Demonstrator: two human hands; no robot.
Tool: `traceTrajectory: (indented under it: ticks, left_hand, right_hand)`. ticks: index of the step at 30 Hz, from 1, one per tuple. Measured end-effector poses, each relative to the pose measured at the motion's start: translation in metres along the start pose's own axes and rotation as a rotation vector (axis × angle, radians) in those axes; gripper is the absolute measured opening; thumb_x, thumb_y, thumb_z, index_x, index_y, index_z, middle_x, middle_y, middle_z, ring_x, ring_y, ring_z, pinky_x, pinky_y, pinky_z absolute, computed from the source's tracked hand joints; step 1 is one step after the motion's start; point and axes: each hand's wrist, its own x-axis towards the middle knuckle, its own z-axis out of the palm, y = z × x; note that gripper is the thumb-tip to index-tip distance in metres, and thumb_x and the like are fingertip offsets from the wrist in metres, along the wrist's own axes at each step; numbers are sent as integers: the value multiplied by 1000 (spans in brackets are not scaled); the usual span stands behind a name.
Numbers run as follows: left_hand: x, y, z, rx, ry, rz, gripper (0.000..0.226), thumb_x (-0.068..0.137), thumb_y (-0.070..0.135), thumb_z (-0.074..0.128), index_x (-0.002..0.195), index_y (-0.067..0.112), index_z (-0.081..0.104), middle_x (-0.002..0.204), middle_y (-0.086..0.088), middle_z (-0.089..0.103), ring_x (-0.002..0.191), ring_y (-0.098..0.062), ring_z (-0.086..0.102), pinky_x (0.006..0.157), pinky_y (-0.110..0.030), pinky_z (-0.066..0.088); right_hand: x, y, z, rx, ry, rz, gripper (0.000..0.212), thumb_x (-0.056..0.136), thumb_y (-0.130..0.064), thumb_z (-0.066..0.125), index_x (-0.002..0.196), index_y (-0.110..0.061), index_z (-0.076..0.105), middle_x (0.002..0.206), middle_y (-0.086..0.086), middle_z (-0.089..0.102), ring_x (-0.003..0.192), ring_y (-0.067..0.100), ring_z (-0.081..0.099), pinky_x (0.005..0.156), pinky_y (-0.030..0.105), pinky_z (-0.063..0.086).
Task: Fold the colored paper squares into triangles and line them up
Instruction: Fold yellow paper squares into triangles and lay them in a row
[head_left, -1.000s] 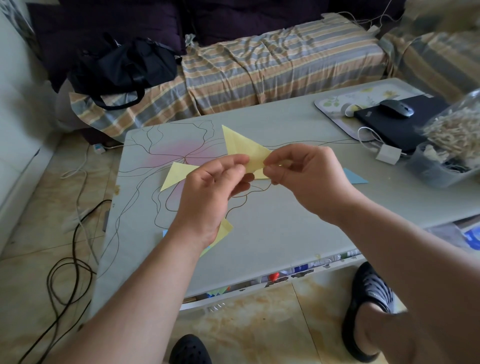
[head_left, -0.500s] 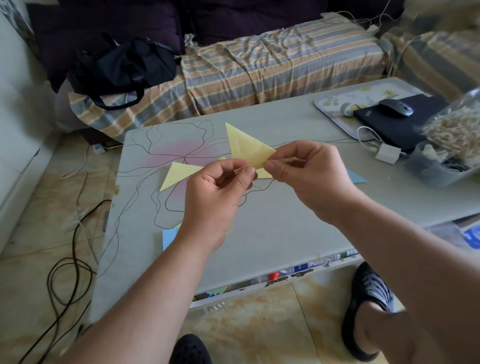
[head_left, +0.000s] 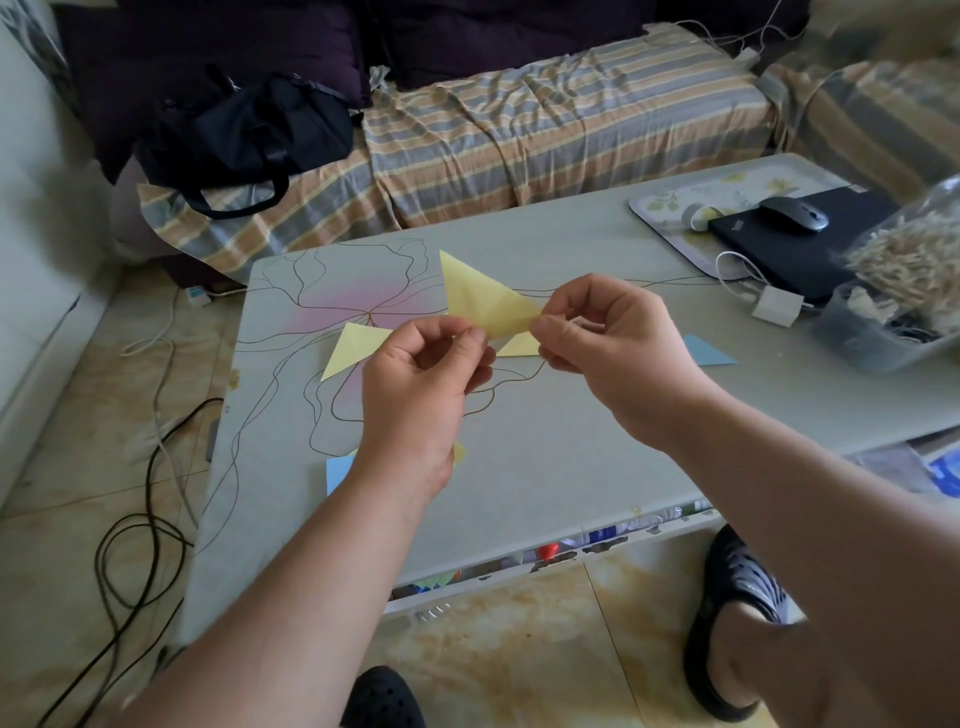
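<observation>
Above the grey table (head_left: 571, 447), just over its painted pink flower, a yellow paper triangle (head_left: 480, 296) is held in the air between two hands. The left hand (head_left: 415, 384) pinches the triangle's lower edge with thumb and forefinger pressed together on the paper; the right hand (head_left: 618, 343) pinches the corner nearest it in the same way, its other fingers curled. The held triangle's long axis runs from the right hand's pinch up and away toward the far left of the table, and its free sharp tip points toward the striped sofa (head_left: 545, 119) beyond the table. My judgement is that the crease is being sharpened, and the risk lies there: if the two pinches pull unevenly, the layers could slide and the edges would no longer match, or the thin paper could tear at the gripped corner. On the table, left of the held piece, a finished yellow triangle (head_left: 353, 348) lies flat; another yellow piece (head_left: 519, 345) shows between the hands. A blue triangle (head_left: 709, 353) lies to the right of the right hand, well apart from the yellow ones, so the row is not yet lined up. A blue paper (head_left: 337, 473) peeks from under the left wrist. At the table's far right stand a laptop (head_left: 789, 249) with a mouse (head_left: 795, 213) on it.
</observation>
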Motion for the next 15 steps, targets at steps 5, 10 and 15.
traceTrajectory:
  ticks: [5,10,15]
  left_hand:
    - [-1,1,-1,46,-27,48,22,93,-2,72,105,14,63,72,-2,72,69,-20,70,75,-33,60]
    - [-1,3,1,32,10,24,37,91,0,74,119,16,57,74,-5,69,67,-20,67,78,-35,60]
    - [-1,3,1,19,-74,-68,37,91,-4,69,120,17,58,72,1,70,68,-20,66,81,-37,60]
  right_hand:
    - [-1,0,1,-16,55,-17,14,78,-16,82,73,-16,69,68,7,70,67,26,62,75,64,56]
    - [1,-1,1,43,94,1,23,85,3,79,82,-14,64,67,6,65,63,25,60,74,51,56]
    - [1,-1,1,-5,40,14,23,87,6,75,92,-13,63,66,-5,69,66,22,61,73,44,54]
